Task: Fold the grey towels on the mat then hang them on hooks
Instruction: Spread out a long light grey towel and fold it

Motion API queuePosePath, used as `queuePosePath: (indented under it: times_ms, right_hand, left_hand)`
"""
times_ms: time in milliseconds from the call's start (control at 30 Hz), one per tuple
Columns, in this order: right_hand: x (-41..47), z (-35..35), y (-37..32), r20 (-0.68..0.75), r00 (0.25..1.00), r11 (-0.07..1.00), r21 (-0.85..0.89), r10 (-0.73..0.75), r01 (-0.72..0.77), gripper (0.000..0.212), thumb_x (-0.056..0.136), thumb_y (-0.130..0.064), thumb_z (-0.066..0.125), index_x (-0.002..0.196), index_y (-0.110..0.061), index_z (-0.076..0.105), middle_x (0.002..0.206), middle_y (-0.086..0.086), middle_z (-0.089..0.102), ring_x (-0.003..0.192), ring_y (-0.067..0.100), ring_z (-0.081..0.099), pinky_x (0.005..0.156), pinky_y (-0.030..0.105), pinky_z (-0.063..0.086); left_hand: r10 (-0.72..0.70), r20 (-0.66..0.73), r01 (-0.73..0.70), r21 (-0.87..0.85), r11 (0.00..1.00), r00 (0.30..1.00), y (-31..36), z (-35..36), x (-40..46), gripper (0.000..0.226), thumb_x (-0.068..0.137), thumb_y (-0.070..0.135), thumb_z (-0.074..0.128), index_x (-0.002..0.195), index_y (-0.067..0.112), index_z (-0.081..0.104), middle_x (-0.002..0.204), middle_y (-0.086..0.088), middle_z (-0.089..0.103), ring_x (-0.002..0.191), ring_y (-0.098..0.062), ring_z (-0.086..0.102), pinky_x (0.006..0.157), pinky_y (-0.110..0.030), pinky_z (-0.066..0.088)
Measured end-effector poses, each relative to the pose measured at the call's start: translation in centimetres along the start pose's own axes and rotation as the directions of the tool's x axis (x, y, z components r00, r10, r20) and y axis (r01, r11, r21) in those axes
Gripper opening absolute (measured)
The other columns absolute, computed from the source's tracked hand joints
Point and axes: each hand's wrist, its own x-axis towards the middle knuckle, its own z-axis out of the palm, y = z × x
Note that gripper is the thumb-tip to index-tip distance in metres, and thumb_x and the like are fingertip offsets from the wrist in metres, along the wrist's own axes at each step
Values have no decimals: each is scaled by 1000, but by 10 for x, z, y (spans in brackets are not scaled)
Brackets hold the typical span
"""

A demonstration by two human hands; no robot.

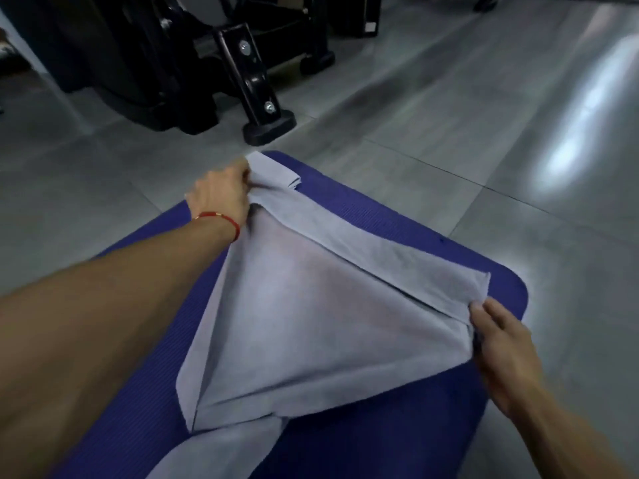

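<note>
A grey towel (311, 316) lies spread on a blue mat (390, 426), partly folded, with one long edge turned over. My left hand (221, 195), a red string on its wrist, grips the towel's far corner at the mat's far end. At the mat's right edge, my right hand (501, 344) pinches the towel's near right corner. A small folded grey towel (273, 169) sits at the mat's far corner, just beyond my left hand. More grey cloth (221, 451) trails off the bottom of the frame.
The mat rests on a grey tiled floor (449, 133). A black metal machine frame (249, 74) with a round foot stands on the floor just beyond the mat's far end. No hooks are in view.
</note>
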Motion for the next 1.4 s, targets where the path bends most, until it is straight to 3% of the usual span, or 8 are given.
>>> queuePosePath:
  times_ms: [167,300,500,700,900,1033,1200,1400]
  right_hand:
    - [40,-29,-17,-253,966,998,-13,-59,57,22,91,-28,57,88,-6,58,81,8,46,77,25,38,62,42,34]
    - [35,-19,1,-197,978,981,-194,-66,27,33,102,-18,51,134,-22,53,109,3,59,92,20,57,81,41,51]
    - [-11,21,57,264,944,352,-879,-200,321,62,99,-27,57,156,-31,34,164,6,24,150,27,23,121,55,15]
    - [-84,101,91,907,384,50,-382,-171,923,56,81,-30,46,137,-38,51,148,-7,51,135,16,51,108,50,30]
    - [-156,168,109,992,48,-106,-35,120,994,76,67,-29,78,136,-37,49,134,-11,58,119,16,62,105,44,49]
    - [-161,178,95,988,5,-164,20,152,986,49,71,-25,71,117,-36,61,104,-10,63,90,13,65,82,33,56]
    - [-181,211,44,735,164,-135,-100,658,986,25,87,-36,46,83,-20,64,92,-7,68,91,17,64,80,36,54]
    - [-208,259,78,914,102,-201,-23,393,979,26,97,-35,54,122,-31,60,116,-7,59,115,17,57,92,33,44]
  left_hand:
    - [3,48,9,-251,968,999,81,33,43,25,92,12,46,113,15,60,112,-26,63,105,-45,58,77,-39,41]
    - [167,344,-54,-315,948,924,83,72,28,62,96,7,50,154,19,31,147,-21,45,133,-37,46,110,-37,36]
    - [291,471,-201,-233,952,833,-32,93,-121,71,85,32,41,151,7,38,154,-20,37,144,-36,33,120,-38,24]
    - [222,383,-196,-106,975,896,-167,30,-286,49,99,51,33,139,25,49,131,9,46,111,-12,53,96,-37,50]
    - [7,392,-11,7,1000,920,-231,-20,-445,47,101,58,28,132,32,52,121,16,54,95,-3,65,76,-25,57]
    - [-96,398,153,-113,982,912,-241,-52,-492,50,93,67,35,131,39,52,119,25,60,101,2,62,90,-23,51]
    - [0,329,108,-311,944,944,-231,-90,-517,21,98,52,51,116,43,58,106,26,59,99,6,55,92,-26,43]
    - [-156,345,302,-428,852,926,-218,-80,-560,43,98,65,41,101,35,72,103,22,54,99,-4,56,88,-19,44]
